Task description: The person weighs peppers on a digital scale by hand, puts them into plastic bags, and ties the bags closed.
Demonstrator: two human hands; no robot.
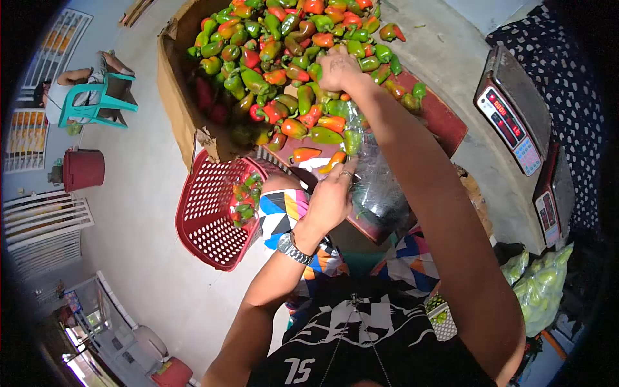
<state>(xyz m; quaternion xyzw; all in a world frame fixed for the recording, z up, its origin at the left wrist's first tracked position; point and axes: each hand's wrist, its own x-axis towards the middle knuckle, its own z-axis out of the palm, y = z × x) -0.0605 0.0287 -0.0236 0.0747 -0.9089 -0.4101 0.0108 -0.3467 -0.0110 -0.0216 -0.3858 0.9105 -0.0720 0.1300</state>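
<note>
My right hand (338,69) is stretched away from me into the loose heap of red, orange and green peppers (255,80), its fingers bent down among them; I cannot tell whether they have closed on one. Nearer my body, my left hand (330,201) is palm down and partly open, its fingers extended at the near edge of the peppers, beside a clear plastic bag (380,187). An orange pepper (332,162) lies right at those fingertips, and a green pepper (353,142) sits just beyond them, by the upper end of the bag. I can't make out whether my left hand grips the plastic. The bag lies to the right of that hand, below my right forearm, on a dark red surface (445,119) that shows again to the right of my right hand. The heap spills from a torn cardboard box (173,97), whose side wall stands to the left of both hands. Left of my left hand, a red perforated basket (187,226) holds a bag of peppers (244,203). Well to the right of my right hand is a scale (516,84) with a lit red display; far to the left, a person (74,80) sits in a teal chair (106,100).
</note>
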